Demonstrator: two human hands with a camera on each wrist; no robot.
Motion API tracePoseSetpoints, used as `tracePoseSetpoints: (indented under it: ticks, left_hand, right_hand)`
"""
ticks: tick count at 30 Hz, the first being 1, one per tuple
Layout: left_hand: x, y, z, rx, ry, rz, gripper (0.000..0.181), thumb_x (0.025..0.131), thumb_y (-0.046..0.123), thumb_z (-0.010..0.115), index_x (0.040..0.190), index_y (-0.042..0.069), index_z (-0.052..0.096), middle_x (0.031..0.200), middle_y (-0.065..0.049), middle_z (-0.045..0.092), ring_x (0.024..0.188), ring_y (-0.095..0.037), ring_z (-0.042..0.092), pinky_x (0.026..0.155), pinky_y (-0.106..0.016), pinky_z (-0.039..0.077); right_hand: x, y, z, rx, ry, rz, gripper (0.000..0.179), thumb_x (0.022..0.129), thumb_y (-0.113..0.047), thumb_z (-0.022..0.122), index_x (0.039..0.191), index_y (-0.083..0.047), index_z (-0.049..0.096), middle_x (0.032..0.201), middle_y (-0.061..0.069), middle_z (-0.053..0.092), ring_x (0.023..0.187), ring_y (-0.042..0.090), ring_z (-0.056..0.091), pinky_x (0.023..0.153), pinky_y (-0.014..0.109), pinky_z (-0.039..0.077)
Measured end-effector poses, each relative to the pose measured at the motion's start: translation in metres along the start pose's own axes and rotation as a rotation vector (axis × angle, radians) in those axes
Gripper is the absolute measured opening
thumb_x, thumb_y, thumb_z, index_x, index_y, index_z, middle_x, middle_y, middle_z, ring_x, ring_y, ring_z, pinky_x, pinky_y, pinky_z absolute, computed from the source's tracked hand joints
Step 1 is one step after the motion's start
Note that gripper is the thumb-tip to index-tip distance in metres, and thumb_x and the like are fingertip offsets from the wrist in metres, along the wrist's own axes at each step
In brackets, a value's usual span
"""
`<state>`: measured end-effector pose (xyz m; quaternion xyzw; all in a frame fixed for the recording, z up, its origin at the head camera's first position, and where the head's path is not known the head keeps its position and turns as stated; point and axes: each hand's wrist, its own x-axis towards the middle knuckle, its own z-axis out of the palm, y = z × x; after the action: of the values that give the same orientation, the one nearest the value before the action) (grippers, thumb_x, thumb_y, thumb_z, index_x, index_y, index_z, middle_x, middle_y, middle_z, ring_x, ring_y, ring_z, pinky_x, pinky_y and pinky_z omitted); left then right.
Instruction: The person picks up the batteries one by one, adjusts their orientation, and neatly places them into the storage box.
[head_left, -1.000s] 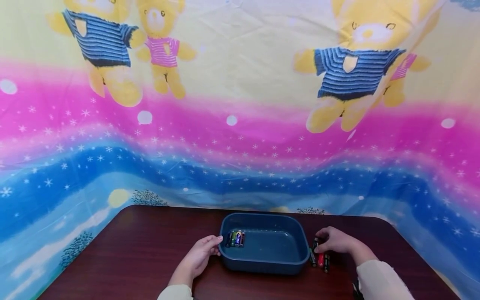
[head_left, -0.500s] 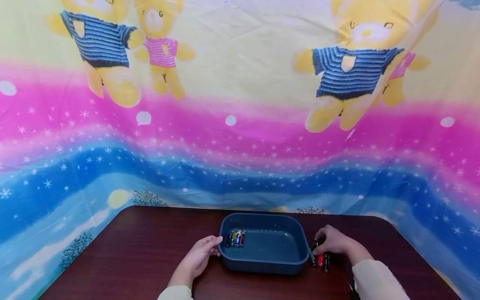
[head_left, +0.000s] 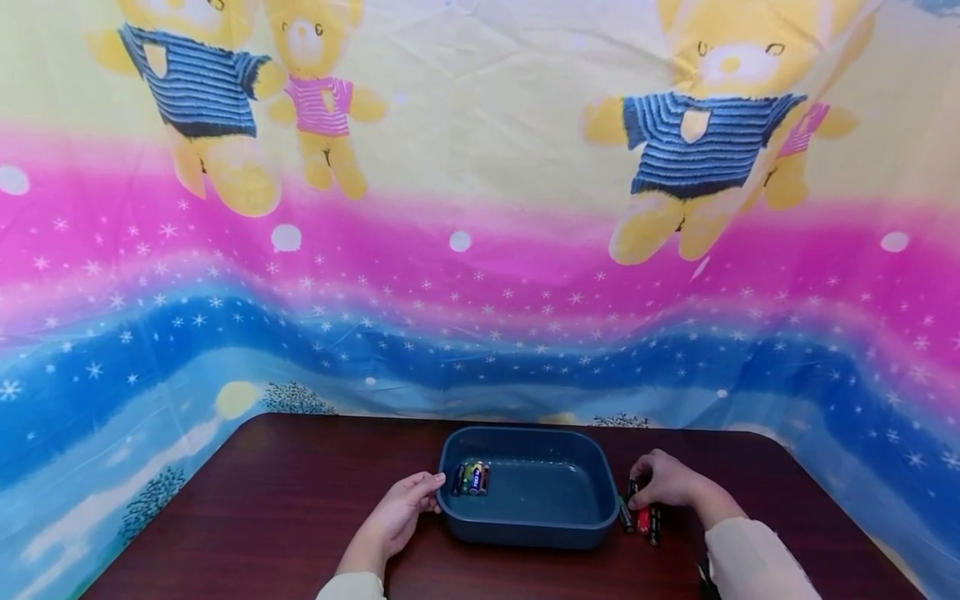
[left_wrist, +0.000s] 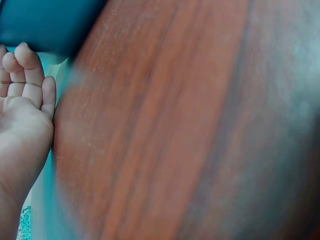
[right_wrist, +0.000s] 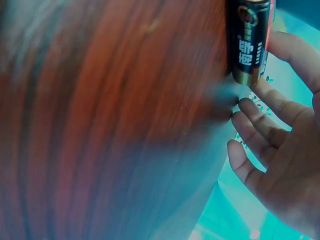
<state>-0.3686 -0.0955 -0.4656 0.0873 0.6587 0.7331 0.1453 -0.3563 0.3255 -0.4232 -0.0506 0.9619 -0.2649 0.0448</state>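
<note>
A dark blue rectangular tub [head_left: 525, 533] stands on the table. Inside, against its left end, lies a row of several batteries [head_left: 471, 479]. My left hand [head_left: 401, 508] is at the tub's left wall, its thumb on the rim and its other fingers below; the left wrist view shows those fingers bent by the tub's lower edge. To the right of the tub my right hand [head_left: 671, 482] pinches a black battery with a gold end [right_wrist: 247, 50] between thumb and index finger. Right by it lie a red battery [head_left: 642, 521] and a black one [head_left: 655, 529].
A dark green-black battery [head_left: 626, 517] lies close against the tub's right wall. The dark brown wooden table [head_left: 315, 483] has rounded far corners. Behind it hangs a cloth [head_left: 480, 292] printed with bears and snowflakes.
The right hand and forearm have shifted very slightly left since the earliest frame. The left hand, the tub and the batteries inside stay in place.
</note>
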Motion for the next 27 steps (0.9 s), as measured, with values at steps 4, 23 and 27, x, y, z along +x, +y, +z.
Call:
tracePoseSetpoints:
  ticks: [4, 23, 27]
  left_hand:
    - [-0.001, 0.000, 0.000, -0.003, -0.004, 0.007, 0.026, 0.091, 0.034, 0.057, 0.077, 0.013, 0.053, 0.071, 0.003, 0.054, 0.072, -0.016, 0.052, 0.079, -0.032, 0.039]
    - [-0.001, 0.001, 0.000, -0.011, 0.008, 0.008, 0.025, 0.091, 0.032, 0.057, 0.076, 0.013, 0.053, 0.070, 0.003, 0.054, 0.071, -0.015, 0.052, 0.078, -0.031, 0.040]
    - [0.000, 0.001, 0.001, -0.012, 0.012, 0.005, 0.025, 0.092, 0.032, 0.057, 0.075, 0.013, 0.053, 0.069, 0.003, 0.053, 0.071, -0.015, 0.052, 0.078, -0.032, 0.040]
  right_hand:
    - [0.001, 0.003, -0.002, 0.053, -0.014, 0.002, 0.045, 0.066, -0.018, 0.082, 0.101, 0.001, 0.060, 0.103, 0.012, 0.051, 0.087, 0.025, 0.050, 0.075, 0.044, 0.046]
    - [0.003, 0.004, -0.012, 0.843, -0.013, -0.090, 0.072, 0.082, 0.001, 0.064, 0.137, 0.015, 0.020, 0.132, 0.034, 0.032, 0.104, 0.025, 0.057, 0.087, 0.036, 0.047]
    - [0.004, 0.006, -0.014, 0.919, -0.039, -0.100, 0.073, 0.084, 0.003, 0.062, 0.140, 0.010, 0.016, 0.136, 0.032, 0.025, 0.103, 0.017, 0.056, 0.088, 0.033, 0.046]
